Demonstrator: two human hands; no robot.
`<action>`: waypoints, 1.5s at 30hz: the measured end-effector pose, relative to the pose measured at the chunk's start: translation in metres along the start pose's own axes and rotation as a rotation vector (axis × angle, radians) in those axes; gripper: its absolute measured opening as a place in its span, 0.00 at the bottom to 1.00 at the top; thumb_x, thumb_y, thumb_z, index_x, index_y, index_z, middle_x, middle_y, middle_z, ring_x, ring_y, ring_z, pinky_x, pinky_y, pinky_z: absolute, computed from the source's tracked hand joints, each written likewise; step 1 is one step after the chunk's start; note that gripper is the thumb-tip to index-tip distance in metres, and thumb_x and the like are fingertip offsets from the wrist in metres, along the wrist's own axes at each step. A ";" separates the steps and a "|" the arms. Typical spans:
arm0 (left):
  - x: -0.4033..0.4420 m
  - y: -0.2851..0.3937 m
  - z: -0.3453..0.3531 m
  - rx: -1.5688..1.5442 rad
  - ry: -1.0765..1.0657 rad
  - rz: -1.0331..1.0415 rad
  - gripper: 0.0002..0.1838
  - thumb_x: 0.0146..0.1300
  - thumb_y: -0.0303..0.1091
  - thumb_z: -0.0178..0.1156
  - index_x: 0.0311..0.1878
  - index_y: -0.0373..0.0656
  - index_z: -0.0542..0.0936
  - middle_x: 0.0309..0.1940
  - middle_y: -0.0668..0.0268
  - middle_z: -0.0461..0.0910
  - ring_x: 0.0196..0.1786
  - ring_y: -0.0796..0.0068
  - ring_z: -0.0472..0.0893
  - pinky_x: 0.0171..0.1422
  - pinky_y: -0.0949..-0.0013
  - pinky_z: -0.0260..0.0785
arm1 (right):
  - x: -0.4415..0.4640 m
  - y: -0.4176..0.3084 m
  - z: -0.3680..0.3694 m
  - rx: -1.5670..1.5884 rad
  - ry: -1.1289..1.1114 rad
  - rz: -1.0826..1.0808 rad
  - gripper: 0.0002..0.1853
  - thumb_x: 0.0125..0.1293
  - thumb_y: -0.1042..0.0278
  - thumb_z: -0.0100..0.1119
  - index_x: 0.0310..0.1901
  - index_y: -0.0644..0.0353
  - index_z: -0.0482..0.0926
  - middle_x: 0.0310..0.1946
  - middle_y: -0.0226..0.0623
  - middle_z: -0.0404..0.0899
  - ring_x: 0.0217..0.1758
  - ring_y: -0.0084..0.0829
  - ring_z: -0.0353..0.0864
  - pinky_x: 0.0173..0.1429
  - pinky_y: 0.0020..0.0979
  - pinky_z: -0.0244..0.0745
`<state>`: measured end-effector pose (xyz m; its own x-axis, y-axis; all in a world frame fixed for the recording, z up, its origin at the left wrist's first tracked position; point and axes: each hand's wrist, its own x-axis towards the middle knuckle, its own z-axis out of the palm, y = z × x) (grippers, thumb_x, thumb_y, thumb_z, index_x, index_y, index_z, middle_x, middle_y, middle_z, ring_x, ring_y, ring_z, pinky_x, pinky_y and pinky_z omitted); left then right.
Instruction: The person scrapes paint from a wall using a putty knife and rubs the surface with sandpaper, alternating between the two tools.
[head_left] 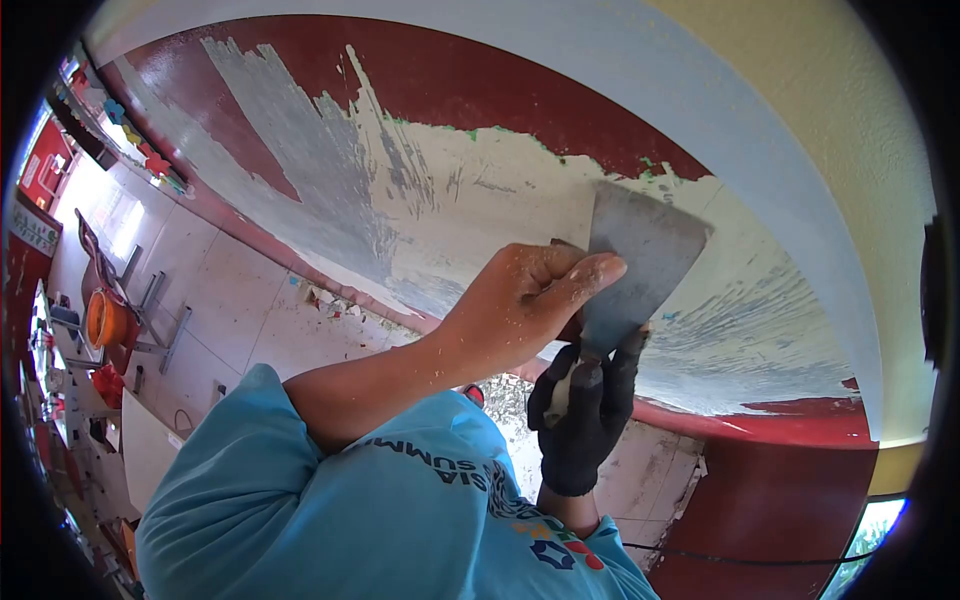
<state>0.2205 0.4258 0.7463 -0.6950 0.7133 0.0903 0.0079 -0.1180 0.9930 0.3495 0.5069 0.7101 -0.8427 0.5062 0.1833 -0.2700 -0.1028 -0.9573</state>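
My bare left hand [540,290], dusted with pale specks, is closed in a pinch, with its thumb tip over the edge of a wide grey scraper blade [645,255]. Dark reddish edges of something show around its fingers; I cannot make out what it is. My right hand [588,415], in a black glove with bare fingertips, is wrapped round the scraper's pale handle [560,398], below the blade. Behind the blade is a wall [480,180] with ragged red paint, off-white patches and grey streaks.
A pale blue and cream border [800,130] curves round the wall. Debris [340,305] lies on the tiled floor [215,290] along the wall's base. Chairs and an orange round object [102,318] stand at the left. A dark cable [740,560] runs at the lower right.
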 end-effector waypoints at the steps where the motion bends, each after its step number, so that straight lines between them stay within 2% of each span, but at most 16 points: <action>1: 0.000 0.002 -0.002 0.112 -0.020 0.043 0.18 0.69 0.42 0.54 0.39 0.32 0.81 0.29 0.68 0.81 0.30 0.86 0.78 0.32 0.79 0.72 | 0.002 -0.003 0.001 0.000 -0.001 -0.002 0.31 0.70 0.68 0.43 0.72 0.53 0.47 0.34 0.42 0.73 0.17 0.21 0.69 0.15 0.20 0.65; 5: 0.002 0.018 0.004 -0.142 0.019 -0.074 0.19 0.68 0.44 0.55 0.38 0.33 0.81 0.27 0.70 0.78 0.29 0.88 0.75 0.30 0.80 0.69 | 0.006 -0.015 0.006 -0.035 0.000 -0.044 0.30 0.70 0.68 0.44 0.72 0.55 0.49 0.38 0.44 0.72 0.17 0.21 0.69 0.18 0.20 0.66; 8: -0.002 0.016 0.004 -0.094 0.074 -0.025 0.20 0.69 0.46 0.55 0.36 0.34 0.81 0.22 0.74 0.74 0.27 0.90 0.69 0.27 0.81 0.61 | 0.007 -0.008 0.008 -0.038 -0.001 -0.083 0.30 0.70 0.66 0.43 0.71 0.61 0.49 0.27 0.39 0.71 0.14 0.19 0.64 0.17 0.19 0.61; 9: -0.002 0.003 -0.004 0.176 0.046 0.077 0.20 0.69 0.44 0.55 0.33 0.34 0.81 0.21 0.74 0.73 0.27 0.90 0.69 0.27 0.81 0.61 | 0.001 -0.005 0.007 -0.065 0.005 -0.074 0.30 0.70 0.66 0.42 0.71 0.64 0.49 0.23 0.36 0.69 0.14 0.18 0.63 0.16 0.19 0.58; 11: -0.003 0.004 -0.005 -0.015 0.013 0.029 0.21 0.69 0.44 0.55 0.29 0.34 0.80 0.19 0.75 0.71 0.26 0.91 0.68 0.26 0.80 0.60 | 0.001 -0.006 0.007 -0.067 -0.022 -0.044 0.30 0.70 0.67 0.41 0.70 0.65 0.48 0.24 0.36 0.69 0.13 0.18 0.63 0.16 0.19 0.59; 15: 0.000 0.005 -0.001 -0.140 0.114 -0.014 0.21 0.69 0.44 0.55 0.27 0.35 0.80 0.18 0.75 0.72 0.25 0.91 0.69 0.25 0.79 0.60 | 0.009 -0.004 0.014 -0.168 0.035 -0.137 0.30 0.70 0.68 0.41 0.71 0.65 0.48 0.23 0.36 0.70 0.12 0.18 0.63 0.15 0.19 0.59; 18: -0.002 0.003 -0.008 0.040 0.058 -0.002 0.21 0.68 0.44 0.56 0.30 0.34 0.81 0.20 0.74 0.75 0.25 0.91 0.71 0.25 0.81 0.62 | 0.004 -0.011 0.012 -0.082 -0.010 -0.038 0.30 0.70 0.69 0.41 0.71 0.65 0.48 0.21 0.36 0.69 0.12 0.19 0.64 0.16 0.20 0.59; 24: -0.008 0.002 -0.004 -0.161 0.097 -0.075 0.19 0.68 0.45 0.55 0.35 0.35 0.82 0.23 0.70 0.79 0.26 0.88 0.75 0.28 0.82 0.67 | 0.001 -0.003 0.011 -0.155 -0.010 -0.067 0.28 0.71 0.69 0.41 0.70 0.63 0.50 0.19 0.34 0.68 0.12 0.18 0.62 0.15 0.19 0.58; 26: -0.008 0.014 0.000 -0.458 0.125 -0.070 0.20 0.67 0.46 0.56 0.37 0.36 0.83 0.24 0.69 0.81 0.27 0.86 0.78 0.30 0.82 0.71 | 0.002 -0.001 0.012 -0.156 0.000 -0.049 0.28 0.71 0.69 0.41 0.71 0.63 0.50 0.19 0.34 0.68 0.13 0.18 0.62 0.16 0.19 0.58; 29: -0.005 0.005 -0.006 -0.126 0.177 -0.052 0.20 0.67 0.47 0.57 0.37 0.35 0.82 0.24 0.68 0.81 0.29 0.84 0.80 0.32 0.80 0.74 | 0.008 -0.001 0.015 -0.131 -0.039 -0.016 0.28 0.71 0.69 0.40 0.71 0.61 0.50 0.19 0.33 0.68 0.13 0.17 0.62 0.15 0.19 0.57; 30: -0.009 0.009 -0.002 -0.332 0.130 -0.078 0.20 0.67 0.46 0.56 0.36 0.35 0.82 0.24 0.68 0.80 0.28 0.86 0.79 0.31 0.80 0.73 | 0.002 0.001 0.014 -0.122 -0.027 -0.053 0.28 0.71 0.69 0.40 0.71 0.62 0.49 0.19 0.33 0.68 0.13 0.17 0.62 0.15 0.19 0.57; 35: -0.008 0.004 -0.009 -0.153 0.144 -0.089 0.20 0.67 0.46 0.56 0.34 0.36 0.83 0.22 0.70 0.79 0.26 0.87 0.78 0.28 0.80 0.71 | 0.003 -0.009 0.021 -0.174 0.017 -0.053 0.29 0.71 0.69 0.41 0.71 0.63 0.49 0.19 0.33 0.67 0.13 0.17 0.62 0.15 0.19 0.56; 37: -0.008 0.003 -0.008 -0.155 0.202 -0.037 0.20 0.67 0.46 0.56 0.34 0.36 0.83 0.22 0.70 0.79 0.25 0.88 0.77 0.27 0.80 0.70 | 0.006 -0.011 0.019 -0.142 -0.022 0.062 0.29 0.70 0.74 0.42 0.72 0.59 0.49 0.23 0.31 0.70 0.20 0.15 0.66 0.22 0.18 0.64; 38: -0.009 -0.004 -0.010 -0.160 0.153 -0.047 0.20 0.67 0.46 0.56 0.33 0.36 0.83 0.21 0.70 0.79 0.25 0.88 0.76 0.26 0.81 0.69 | 0.003 -0.007 0.022 -0.163 0.000 -0.048 0.28 0.71 0.69 0.42 0.71 0.63 0.50 0.19 0.32 0.67 0.12 0.17 0.61 0.15 0.19 0.56; 43: -0.010 0.007 -0.013 -0.177 0.165 -0.066 0.20 0.67 0.46 0.56 0.32 0.37 0.82 0.21 0.71 0.79 0.24 0.89 0.75 0.26 0.82 0.67 | 0.005 -0.003 0.026 -0.150 0.009 -0.047 0.27 0.71 0.70 0.42 0.70 0.64 0.52 0.20 0.32 0.68 0.12 0.17 0.61 0.16 0.19 0.56; 45: -0.011 0.007 -0.010 -0.355 0.138 -0.066 0.19 0.67 0.46 0.56 0.32 0.37 0.82 0.22 0.70 0.80 0.24 0.88 0.76 0.26 0.82 0.68 | 0.004 -0.002 0.026 -0.159 -0.011 -0.046 0.28 0.71 0.70 0.42 0.70 0.64 0.52 0.20 0.32 0.68 0.13 0.17 0.62 0.16 0.18 0.56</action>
<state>0.2208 0.4099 0.7514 -0.7762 0.6304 -0.0081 -0.2726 -0.3240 0.9059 0.3341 0.4868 0.7192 -0.8365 0.4979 0.2289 -0.2317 0.0572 -0.9711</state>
